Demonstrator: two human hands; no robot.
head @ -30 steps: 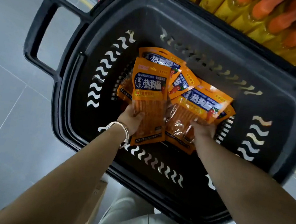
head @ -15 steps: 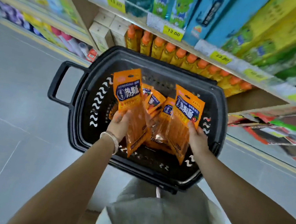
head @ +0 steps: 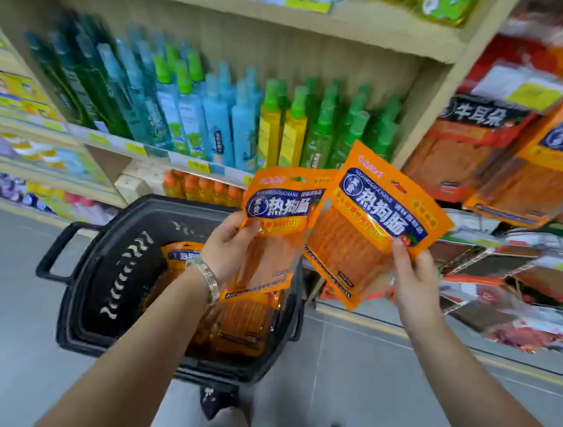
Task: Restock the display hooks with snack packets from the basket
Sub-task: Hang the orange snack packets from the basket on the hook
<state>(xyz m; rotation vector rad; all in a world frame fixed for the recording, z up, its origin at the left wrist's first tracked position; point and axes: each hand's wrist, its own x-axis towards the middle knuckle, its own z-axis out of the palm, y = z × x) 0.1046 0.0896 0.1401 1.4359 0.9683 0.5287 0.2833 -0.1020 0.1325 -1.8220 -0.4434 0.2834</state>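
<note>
Since half a second ago both arms have risen out of the black plastic shopping basket point(head: 77, 279), and my view has swung up toward the shelving.

Head camera: the left hand point(head: 227, 242) has its grip closed on an orange film snack packet point(head: 280, 209), thumb across the clear window, holding it upright above the basket. The right hand point(head: 414, 281) pinches a second orange snack packet point(head: 372, 218) near its lower right edge; the packet is tilted and overlaps the first. The spare orange packets point(head: 238, 322) lie in the basket. The hanging orange display packs point(head: 468, 152) are up to the right (the hooks themselves are too blurred to make out).

My worries:
- The right grip sits low and at the edge, so the floppy top may droop and miss a hook.
- With both hands full, nothing is free to steady the row.
- The neighbouring packs look alike, so a packet could land on the wrong hook.
</note>
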